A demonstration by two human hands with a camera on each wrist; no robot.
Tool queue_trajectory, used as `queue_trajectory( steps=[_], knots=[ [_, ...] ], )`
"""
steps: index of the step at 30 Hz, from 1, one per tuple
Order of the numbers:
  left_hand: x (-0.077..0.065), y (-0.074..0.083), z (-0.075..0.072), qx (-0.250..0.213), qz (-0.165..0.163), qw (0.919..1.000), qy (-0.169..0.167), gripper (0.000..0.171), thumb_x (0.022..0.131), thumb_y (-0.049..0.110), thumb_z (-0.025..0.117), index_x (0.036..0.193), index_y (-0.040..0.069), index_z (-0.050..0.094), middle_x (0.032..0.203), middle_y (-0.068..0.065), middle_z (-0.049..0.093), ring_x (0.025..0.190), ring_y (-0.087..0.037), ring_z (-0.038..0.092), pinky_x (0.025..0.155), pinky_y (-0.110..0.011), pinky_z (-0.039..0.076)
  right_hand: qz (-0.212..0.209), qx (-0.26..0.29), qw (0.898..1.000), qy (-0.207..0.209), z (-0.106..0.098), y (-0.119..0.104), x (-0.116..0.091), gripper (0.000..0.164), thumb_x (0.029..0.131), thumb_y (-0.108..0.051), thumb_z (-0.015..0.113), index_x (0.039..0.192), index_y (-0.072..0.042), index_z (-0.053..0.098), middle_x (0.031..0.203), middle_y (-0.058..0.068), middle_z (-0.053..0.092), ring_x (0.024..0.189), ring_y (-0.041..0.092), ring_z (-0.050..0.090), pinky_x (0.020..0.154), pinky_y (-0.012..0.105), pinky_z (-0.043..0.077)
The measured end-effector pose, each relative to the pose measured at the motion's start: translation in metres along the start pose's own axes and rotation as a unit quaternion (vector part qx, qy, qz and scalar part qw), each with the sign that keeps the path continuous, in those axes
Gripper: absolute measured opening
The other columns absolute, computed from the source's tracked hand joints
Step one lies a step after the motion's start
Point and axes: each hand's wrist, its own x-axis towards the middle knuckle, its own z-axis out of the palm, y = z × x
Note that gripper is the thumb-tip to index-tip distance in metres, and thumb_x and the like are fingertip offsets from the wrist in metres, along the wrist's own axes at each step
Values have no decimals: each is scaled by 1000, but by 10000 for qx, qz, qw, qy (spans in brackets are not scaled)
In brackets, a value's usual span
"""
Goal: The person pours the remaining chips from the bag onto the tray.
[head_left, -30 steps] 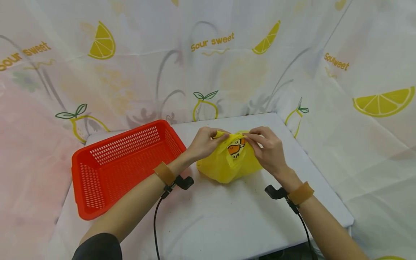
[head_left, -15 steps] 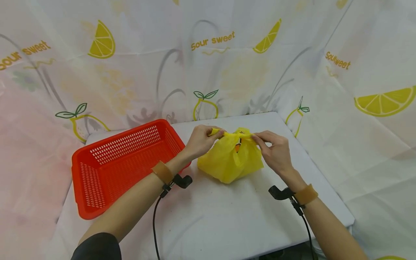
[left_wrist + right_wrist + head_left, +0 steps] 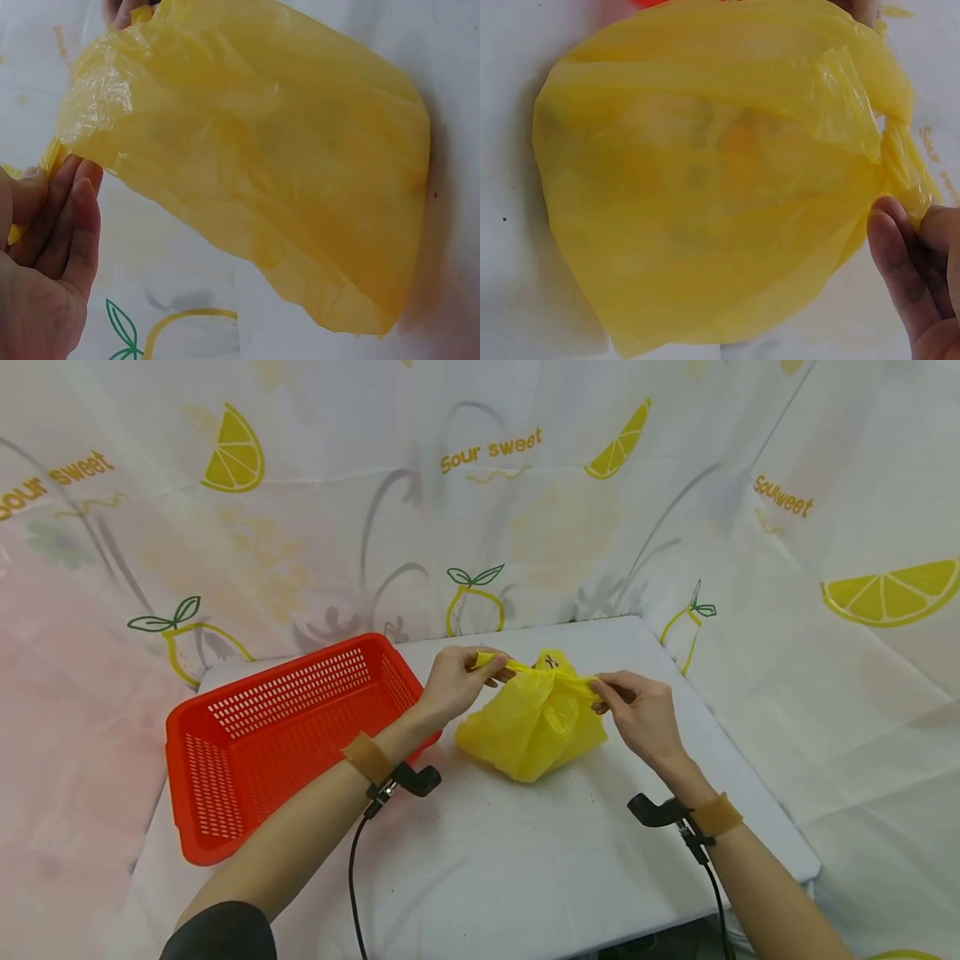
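A yellow plastic bag [image 3: 528,727] sits bulging on the white table, its top gathered into a twist between my hands. My left hand [image 3: 457,681] pinches one end of the twisted top between thumb and fingers. At the other side my right hand [image 3: 641,710] pinches the opposite end, so the strip is stretched across the bag. In the left wrist view the bag [image 3: 255,165] fills the middle, with the thumb [image 3: 28,191] pressing the plastic against the fingers. An orange and dark print shows faintly through the bag [image 3: 705,187] in the right wrist view; its contents are hidden.
A red plastic basket [image 3: 300,779] with perforated sides stands on the left of the table, close to my left forearm. The white table [image 3: 525,877] ends at a right edge and a front edge. A lemon-printed curtain [image 3: 337,527] hangs behind and at the right.
My hands have moved apart, the right one outward to the right and slightly down, the left one slightly left. The bag's top has been drawn into a tight twist, and the duck print has folded out of sight.
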Motion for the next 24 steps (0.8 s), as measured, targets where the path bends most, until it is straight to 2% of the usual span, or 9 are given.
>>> queue_trajectory(
  steps=[8,11,14,19,24],
  knots=[
    [-3,3,0,343,374,9985,-210,13,93,25,61,97,15,70,82,1,71,76,-20,68,71,-29,56,436,-48,9976,-538,-2,-2,-3,11,92,-21,63,98,-14,69,86,0,70,66,10,68,59,25,56],
    [-4,3,-1,467,491,9976,-130,12,93,25,62,96,17,70,79,2,70,71,-17,66,69,-32,57,535,-86,9962,-677,-2,-4,-4,11,94,-21,60,99,-14,67,86,0,70,66,10,68,60,25,56],
    [-4,4,-2,458,521,9976,-15,11,92,25,63,94,18,71,76,1,69,66,-15,65,68,-34,57,442,-189,9969,-621,-2,-6,-4,12,93,-20,61,100,-12,67,85,1,70,64,10,67,58,24,55],
    [-5,4,-4,359,416,9985,61,12,91,24,65,95,16,72,75,-3,69,64,-16,65,66,-33,57,222,-301,9979,-527,-4,-8,-4,15,93,-17,62,102,-8,70,85,5,71,62,12,67,55,23,54],
    [-6,2,-9,312,134,9993,142,15,90,24,65,97,13,73,75,-5,69,64,-19,65,64,-29,57,291,-431,9971,-559,-8,-5,-8,14,92,-18,63,101,-9,70,82,2,70,60,11,65,54,24,54]
  ],
)
